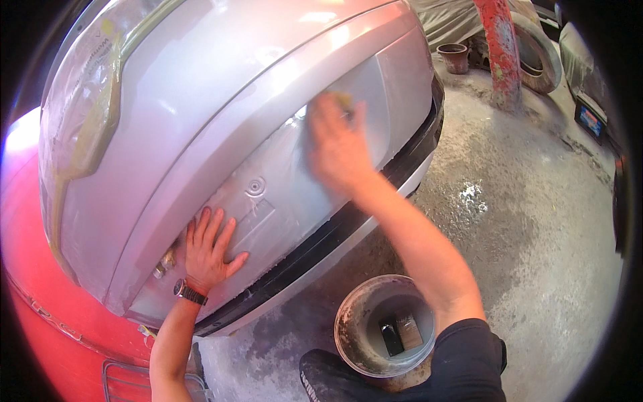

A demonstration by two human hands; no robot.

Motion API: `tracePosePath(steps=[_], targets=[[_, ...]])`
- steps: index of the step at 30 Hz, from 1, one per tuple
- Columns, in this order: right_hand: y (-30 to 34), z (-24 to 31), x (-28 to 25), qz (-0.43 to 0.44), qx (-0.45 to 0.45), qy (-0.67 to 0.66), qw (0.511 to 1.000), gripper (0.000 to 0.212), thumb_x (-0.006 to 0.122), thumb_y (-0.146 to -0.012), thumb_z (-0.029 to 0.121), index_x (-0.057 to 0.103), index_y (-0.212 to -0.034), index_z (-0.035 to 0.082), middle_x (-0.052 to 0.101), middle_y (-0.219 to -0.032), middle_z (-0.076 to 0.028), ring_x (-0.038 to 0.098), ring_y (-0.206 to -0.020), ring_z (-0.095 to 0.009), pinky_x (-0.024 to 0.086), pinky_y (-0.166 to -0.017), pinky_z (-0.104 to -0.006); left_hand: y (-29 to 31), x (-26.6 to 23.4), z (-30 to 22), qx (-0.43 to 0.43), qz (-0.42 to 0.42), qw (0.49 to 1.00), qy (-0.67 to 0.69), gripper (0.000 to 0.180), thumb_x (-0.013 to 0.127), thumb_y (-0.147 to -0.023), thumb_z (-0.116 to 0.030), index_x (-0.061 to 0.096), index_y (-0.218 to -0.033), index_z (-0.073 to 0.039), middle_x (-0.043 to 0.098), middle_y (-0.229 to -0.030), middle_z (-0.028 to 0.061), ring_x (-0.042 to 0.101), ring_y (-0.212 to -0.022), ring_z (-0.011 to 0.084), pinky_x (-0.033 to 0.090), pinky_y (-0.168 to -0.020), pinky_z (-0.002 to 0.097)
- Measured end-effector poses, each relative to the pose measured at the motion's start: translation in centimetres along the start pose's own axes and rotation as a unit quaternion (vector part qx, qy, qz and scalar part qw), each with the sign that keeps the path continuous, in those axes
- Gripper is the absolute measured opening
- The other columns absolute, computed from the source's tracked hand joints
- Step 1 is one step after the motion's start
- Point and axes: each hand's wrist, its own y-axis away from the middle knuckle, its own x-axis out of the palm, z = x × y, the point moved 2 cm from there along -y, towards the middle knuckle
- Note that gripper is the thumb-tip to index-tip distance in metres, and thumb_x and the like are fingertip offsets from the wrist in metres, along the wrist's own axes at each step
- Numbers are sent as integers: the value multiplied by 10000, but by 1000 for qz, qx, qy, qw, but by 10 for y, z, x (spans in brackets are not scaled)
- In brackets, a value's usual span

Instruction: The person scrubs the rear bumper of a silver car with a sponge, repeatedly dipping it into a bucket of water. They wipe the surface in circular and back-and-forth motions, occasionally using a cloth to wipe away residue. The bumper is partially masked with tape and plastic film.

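Note:
A silver-grey car tailgate (268,174) fills the middle of the head view, its recessed lower panel wet and shiny in places. My left hand (209,249) lies flat on the lower left of that panel, fingers spread, with a dark watch (190,292) on the wrist. Farther up and to the right, my right hand (337,144) presses a yellowish pad (344,102) against the panel. Motion blurs this hand, and its fingers hide most of the pad, so its exact kind is unclear. Between the hands is a round recess (255,186) in the panel.
Below my right arm stands a bucket (345,335) holding water, a dark block and a lighter one. A red car part (53,335) is at the left. A red post (499,53), a small pot (455,59) and a tire (546,67) stand on the wet concrete floor (522,221).

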Motion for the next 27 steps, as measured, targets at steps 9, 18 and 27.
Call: tracePosePath(steps=[9, 18, 27], targets=[[-2, -25, -12, -8, -13, 0, 1000, 610, 602, -910, 201, 532, -1485, 10, 507, -1585, -146, 453, -1500, -288, 281, -1192, -680, 2, -3, 0, -1, 12, 1000, 11, 773, 756, -878, -501, 552, -1515, -113, 420, -1647, 181, 374, -1525, 426, 280, -1214, 657], [13, 3, 3, -18, -49, -19, 998, 595, 600, -912, 189, 537, -1471, -7, 514, -1558, -185, 438, -1495, -331, 312, -1165, -690, 2, -2, 3, 1, 13, 1000, 6, 781, 744, -880, -519, 552, -1519, -112, 428, -1640, 175, 372, -1527, 422, 281, -1217, 648], [27, 49, 4, 16, -130, -111, 985, 574, 613, -937, 210, 541, -1454, -29, 514, -1557, -180, 437, -1500, -323, 268, -1189, -696, 8, -2, 2, 0, 18, 1000, 7, 784, 745, -877, -518, 547, -1521, -116, 430, -1640, 171, 378, -1524, 423, 285, -1212, 650]])
